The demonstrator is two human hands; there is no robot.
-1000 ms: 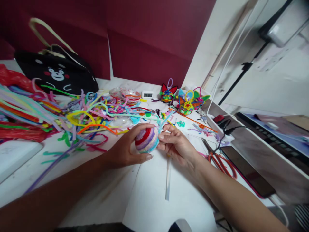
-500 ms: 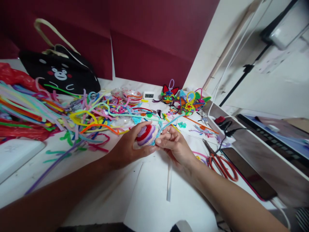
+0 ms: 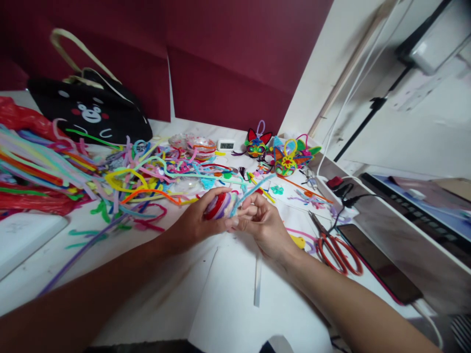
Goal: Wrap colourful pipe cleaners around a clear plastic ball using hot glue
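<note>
A dark red panel (image 3: 239,68) is standing behind a white table (image 3: 147,299), where a tangled heap of colourful fuzzy stems (image 3: 47,162) is filling the left side. Between the person's two hands, above the middle of the table, a striped ball (image 3: 220,207) is sitting partly hidden by fingers. Red, purple and pale bands are already circling the part that is showing; a light-blue strand (image 3: 257,189) is running off its right side, its far end sticking out loose, so the winding looks well along but unfinished. The far side is facing away, so its covering cannot be told.

The left hand (image 3: 198,218) is holding the ball, fingers over the top and thumb beneath, opened only to the ball's width. The right hand (image 3: 263,223) is keeping its fingers bent and narrow, apparently pinching the strand beside the ball, with its thumb close by the left thumb.

Decorated figures (image 3: 286,164) are standing behind, while red-handled scissors (image 3: 337,250) and a phone (image 3: 380,264) are lying to the right.
</note>
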